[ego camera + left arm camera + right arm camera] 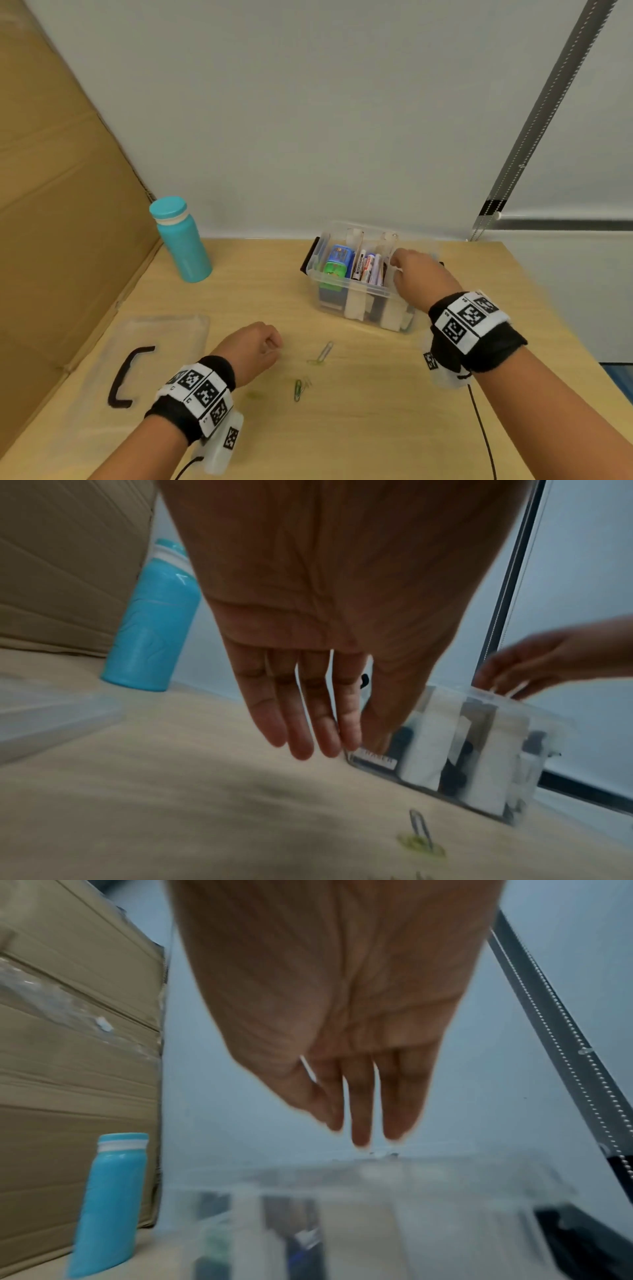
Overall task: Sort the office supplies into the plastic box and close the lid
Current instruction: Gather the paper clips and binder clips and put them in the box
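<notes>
The clear plastic box (346, 280) stands at the table's far right. Its divided compartments hold a green and blue item (337, 265) and markers (368, 269). My right hand (411, 270) hovers over the box's right compartment, fingers pointing down (356, 1131); I see nothing between them. My left hand (260, 346) hangs relaxed and empty above the table (325, 748), left of several paper clips: a silver one (325, 351) and a green one (298, 390). The clear lid (164, 329) with its black handle (125, 375) lies flat at the left.
A teal bottle (181, 240) stands at the back left beside a cardboard wall (51, 205). A white wall runs behind the table. A black cable (483, 428) trails from my right wrist across the front right of the wooden table (376, 428).
</notes>
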Demonstrator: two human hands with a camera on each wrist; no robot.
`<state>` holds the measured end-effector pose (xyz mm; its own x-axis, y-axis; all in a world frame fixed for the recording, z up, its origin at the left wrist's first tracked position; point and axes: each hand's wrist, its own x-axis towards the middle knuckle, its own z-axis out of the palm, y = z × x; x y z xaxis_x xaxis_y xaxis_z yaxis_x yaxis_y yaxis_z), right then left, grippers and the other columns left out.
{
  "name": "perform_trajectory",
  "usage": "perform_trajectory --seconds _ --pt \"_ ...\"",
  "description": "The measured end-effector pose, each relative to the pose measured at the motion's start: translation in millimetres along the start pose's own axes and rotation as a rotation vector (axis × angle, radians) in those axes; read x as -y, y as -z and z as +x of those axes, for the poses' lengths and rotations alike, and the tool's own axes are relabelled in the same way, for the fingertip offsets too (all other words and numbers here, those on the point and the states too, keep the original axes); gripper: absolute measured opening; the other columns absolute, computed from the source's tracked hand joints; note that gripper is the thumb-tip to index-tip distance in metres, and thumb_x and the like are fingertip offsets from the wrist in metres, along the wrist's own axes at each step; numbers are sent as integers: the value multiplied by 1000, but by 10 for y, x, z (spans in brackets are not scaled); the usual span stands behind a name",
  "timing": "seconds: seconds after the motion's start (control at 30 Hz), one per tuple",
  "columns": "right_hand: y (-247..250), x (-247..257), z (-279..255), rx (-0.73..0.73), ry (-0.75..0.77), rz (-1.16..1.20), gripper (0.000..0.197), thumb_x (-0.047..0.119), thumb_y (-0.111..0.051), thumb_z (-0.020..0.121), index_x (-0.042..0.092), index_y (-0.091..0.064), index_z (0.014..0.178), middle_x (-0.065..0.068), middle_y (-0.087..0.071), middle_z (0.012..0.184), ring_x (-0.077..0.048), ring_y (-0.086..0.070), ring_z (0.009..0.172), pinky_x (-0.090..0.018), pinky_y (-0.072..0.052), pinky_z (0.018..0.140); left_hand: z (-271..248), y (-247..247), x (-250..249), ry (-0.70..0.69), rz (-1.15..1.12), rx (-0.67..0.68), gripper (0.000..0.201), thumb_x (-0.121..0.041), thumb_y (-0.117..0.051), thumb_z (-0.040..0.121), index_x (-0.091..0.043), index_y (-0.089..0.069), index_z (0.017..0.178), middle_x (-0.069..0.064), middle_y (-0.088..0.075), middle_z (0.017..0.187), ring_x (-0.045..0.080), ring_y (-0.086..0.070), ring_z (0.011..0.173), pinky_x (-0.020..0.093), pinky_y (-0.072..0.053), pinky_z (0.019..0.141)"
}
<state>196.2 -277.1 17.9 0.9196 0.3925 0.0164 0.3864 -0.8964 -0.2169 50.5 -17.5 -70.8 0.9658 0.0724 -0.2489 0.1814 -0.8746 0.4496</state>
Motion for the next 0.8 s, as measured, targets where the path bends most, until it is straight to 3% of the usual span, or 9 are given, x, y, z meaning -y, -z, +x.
perform_trajectory --seconds 0.07,0.1,0.2,0.27,0.33,0.43,0.53,0.7,0.8 --pt "-169 127 -243 -253 151 39 26 14 -45 94 16 -54 118 1 -58 117 -17 -53 104 -30 -47 89 -72 -77 69 36 -1 94 13 -33 -63 84 -32 -54 95 -13 -54 95 6 -54 85 16 -43 75" --pt "-273 221 -373 -290 217 70 24 16 -46 94 18 -55 116 4 -56 114 -14 -51 104 -28 -46 89 -98 -116 109 58 -7 139 19 -39 -66 80 -31 -56 94 -13 -55 93 5 -54 82 16 -43 73" --pt "-687 469 -663 -128 338 92 14 20 -47 94 20 -56 105 5 -57 104 -13 -54 95 -27 -49 82 -167 -198 216 135 -10 234 40 -54 -73 66 -27 -59 92 -10 -61 93 7 -56 78 24 -48 76" --pt "-980 585 -752 97 289 141 12 25 -48 93 17 -54 99 1 -58 102 -18 -55 91 -33 -49 77 -191 -232 262 134 13 249 36 -47 -76 65 -28 -57 89 -10 -59 91 9 -55 77 25 -47 74" --pt "-1202 699 -789 301 200 215 20 30 -55 91 15 -54 103 -1 -57 104 -20 -56 93 -32 -48 80 -192 -248 276 99 52 245 27 -35 -75 69 -29 -55 86 -12 -57 90 9 -54 79 22 -45 72" --pt "-1386 907 -775 456 120 213 46 36 -69 81 10 -51 114 -6 -51 114 -24 -51 105 -30 -41 83 -187 -226 274 46 91 252 16 -27 -70 77 -28 -57 85 -14 -56 86 8 -54 80 19 -43 72" --pt "-1463 1066 -709 482 78 170 53 34 -75 77 7 -50 115 -9 -50 119 -25 -50 106 -30 -39 82 -203 -207 288 -3 84 255 7 -25 -67 81 -27 -62 85 -13 -59 83 7 -55 78 20 -46 74" --pt "-1472 1102 -692 441 62 146 9 15 -57 88 10 -55 95 -14 -59 113 -24 -54 92 -30 -41 76 -208 -246 307 -77 128 261 3 -26 -57 84 -26 -56 87 -10 -55 83 11 -53 80 25 -46 78" --pt "-1491 1124 -741 414 70 65 18 9 -47 91 4 -56 106 -16 -55 116 -28 -56 98 -31 -40 74 -183 -257 278 -94 190 274 4 -23 -55 84 -25 -55 88 -7 -55 87 13 -52 80 26 -46 77"
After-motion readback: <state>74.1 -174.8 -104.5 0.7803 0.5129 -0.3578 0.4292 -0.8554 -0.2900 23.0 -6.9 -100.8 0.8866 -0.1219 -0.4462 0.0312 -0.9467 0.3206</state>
